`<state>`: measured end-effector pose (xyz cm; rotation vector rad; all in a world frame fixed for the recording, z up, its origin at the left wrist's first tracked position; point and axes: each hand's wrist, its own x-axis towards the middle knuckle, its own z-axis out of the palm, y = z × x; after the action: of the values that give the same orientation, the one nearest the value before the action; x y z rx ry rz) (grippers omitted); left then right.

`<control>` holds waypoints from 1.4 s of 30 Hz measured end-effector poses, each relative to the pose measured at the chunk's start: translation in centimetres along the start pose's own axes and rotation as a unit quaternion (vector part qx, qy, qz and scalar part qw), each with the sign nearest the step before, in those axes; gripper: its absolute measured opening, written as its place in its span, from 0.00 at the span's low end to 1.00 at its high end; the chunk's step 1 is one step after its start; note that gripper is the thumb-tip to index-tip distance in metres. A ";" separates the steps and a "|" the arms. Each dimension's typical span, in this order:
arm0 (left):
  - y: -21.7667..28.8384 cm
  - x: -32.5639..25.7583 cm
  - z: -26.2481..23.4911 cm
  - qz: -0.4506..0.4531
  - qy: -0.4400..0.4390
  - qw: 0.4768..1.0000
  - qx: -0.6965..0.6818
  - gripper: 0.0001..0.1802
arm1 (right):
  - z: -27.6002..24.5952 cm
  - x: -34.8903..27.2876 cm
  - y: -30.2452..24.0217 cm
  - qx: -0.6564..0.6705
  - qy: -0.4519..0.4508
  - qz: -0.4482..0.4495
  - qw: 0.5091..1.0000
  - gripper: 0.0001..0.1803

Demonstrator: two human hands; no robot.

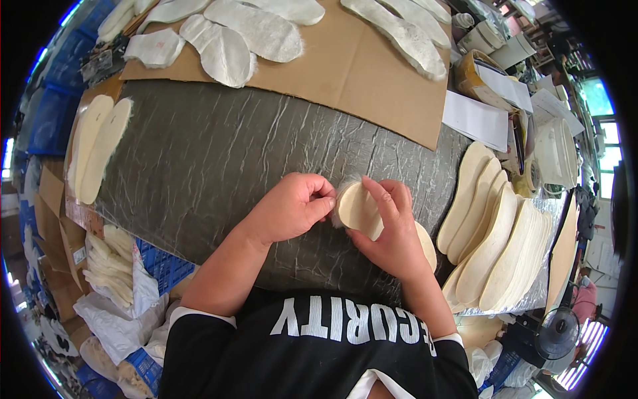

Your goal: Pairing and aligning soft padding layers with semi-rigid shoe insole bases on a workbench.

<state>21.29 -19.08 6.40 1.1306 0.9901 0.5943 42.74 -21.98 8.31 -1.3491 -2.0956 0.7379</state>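
Observation:
A cream insole (353, 207) with a fuzzy, fur-like rim lies across my right hand's grip. My right hand (393, 229) is closed around it, thumb on the near side and fingers on the far side; its other end shows past my palm. At the insole's left edge, my left hand (287, 207) is closed in a pinch, its fingertips touching the fuzzy rim. Whatever is between those fingertips is too small to make out. Both hands are over the dark, wrinkled table covering (199, 153).
Right of my hands lies an overlapping row of cream insoles (498, 246). Two more insoles (100, 149) lie at the far left. White furry insoles (256, 30) rest on a cardboard sheet (352, 80) at the back. Paper sheets (475, 120), tubs and a fan (557, 332) stand rightward.

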 end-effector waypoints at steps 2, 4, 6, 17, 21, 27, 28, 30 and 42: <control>0.0 0.1 0.1 0.003 0.000 1.000 0.001 0.06 | 0.0 0.0 0.1 0.000 0.002 0.002 1.000 0.43; 0.0 0.1 0.3 0.026 0.034 0.999 0.004 0.07 | 0.3 0.1 0.2 -0.002 0.007 -0.007 1.000 0.42; 0.2 0.0 0.2 0.004 0.033 0.999 0.014 0.06 | 0.6 0.1 0.3 -0.003 0.011 -0.003 1.000 0.42; 2.9 -1.1 1.7 0.094 0.131 0.958 0.236 0.02 | -1.4 2.4 1.7 0.081 -0.014 0.012 0.997 0.37; 3.5 -1.5 2.2 0.105 0.144 0.951 0.254 0.02 | -1.7 4.4 3.2 0.221 -0.089 -0.011 0.971 0.20; 4.2 -1.8 2.4 0.105 0.158 0.944 0.268 0.03 | -1.3 5.4 3.5 0.402 -0.196 0.130 0.885 0.12; 4.2 -1.8 2.4 0.101 0.157 0.945 0.269 0.04 | -1.3 5.4 3.4 0.415 -0.190 0.136 0.879 0.10; 4.3 -1.7 2.5 0.097 0.159 0.944 0.274 0.04 | -1.0 5.4 3.3 0.427 -0.184 0.144 0.873 0.08; 3.3 -1.1 2.1 0.107 0.154 0.934 0.304 0.03 | -0.6 5.0 2.4 0.294 -0.145 0.101 0.939 0.06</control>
<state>22.91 -19.78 10.10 1.7465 1.3861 0.6723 42.84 -16.46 7.78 -1.1658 -1.7271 1.5854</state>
